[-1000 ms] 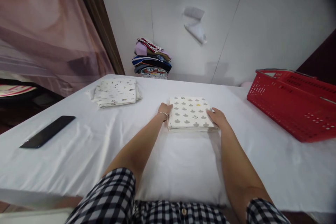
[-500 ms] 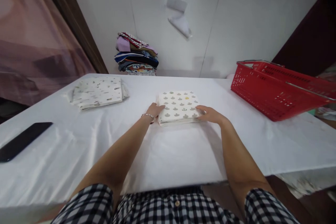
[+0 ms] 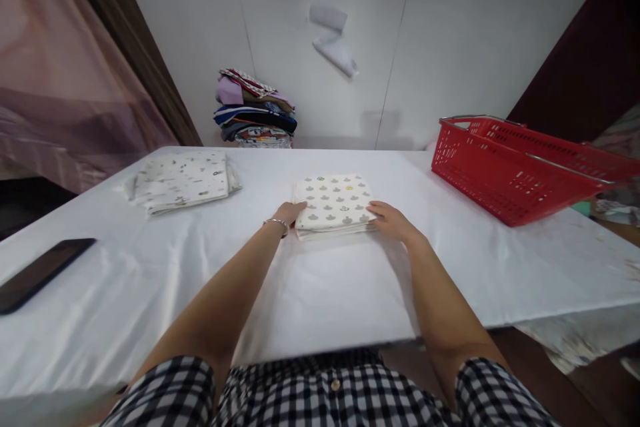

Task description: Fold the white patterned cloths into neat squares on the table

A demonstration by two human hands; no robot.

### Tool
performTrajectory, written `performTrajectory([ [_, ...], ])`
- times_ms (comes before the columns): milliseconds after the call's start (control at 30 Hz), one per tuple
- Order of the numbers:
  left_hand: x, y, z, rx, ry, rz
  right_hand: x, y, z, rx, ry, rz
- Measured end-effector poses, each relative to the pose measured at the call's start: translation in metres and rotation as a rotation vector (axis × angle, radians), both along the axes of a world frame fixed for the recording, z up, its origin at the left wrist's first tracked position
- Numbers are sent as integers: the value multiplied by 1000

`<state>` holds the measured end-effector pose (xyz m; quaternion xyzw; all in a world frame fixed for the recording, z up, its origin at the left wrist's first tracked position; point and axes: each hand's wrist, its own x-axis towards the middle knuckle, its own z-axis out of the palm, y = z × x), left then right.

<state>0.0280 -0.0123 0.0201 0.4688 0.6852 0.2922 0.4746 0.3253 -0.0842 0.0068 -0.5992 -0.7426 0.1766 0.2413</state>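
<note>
A folded white cloth (image 3: pixel 333 203) printed with small grey shapes lies in the middle of the white-covered table (image 3: pixel 325 293). My left hand (image 3: pixel 289 213), with a thin bracelet at the wrist, grips its left edge, fingers curled against the fold. My right hand (image 3: pixel 391 219) holds the right front corner, fingers tucked at the cloth's edge. Both forearms stretch out over the table from checked sleeves.
A second folded patterned cloth (image 3: pixel 180 180) lies at the far left. A black phone (image 3: pixel 43 272) rests near the left edge. A red plastic basket (image 3: pixel 520 170) stands at the far right. A pile of folded coloured clothes (image 3: pixel 254 110) sits against the white wall.
Both hands stay on the sides of the folded cloth. My view has pulled back and turned right, so the table's front edge and the floor on the right show.
</note>
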Motion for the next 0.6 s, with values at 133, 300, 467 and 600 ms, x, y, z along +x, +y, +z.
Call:
performTrajectory([
  [133,-1,2,-4,-6,17,12,5,2,-3,-43,-19,-5],
  [300,-2,3,-10,9,4,3,11,1,-3,-117,102,-43],
  [467,-2,0,-11,19,-31,-11,13,-1,-3,-101,160,-29],
  [600,-2,-1,-10,23,-10,-18,9,0,-5,-77,158,-39],
])
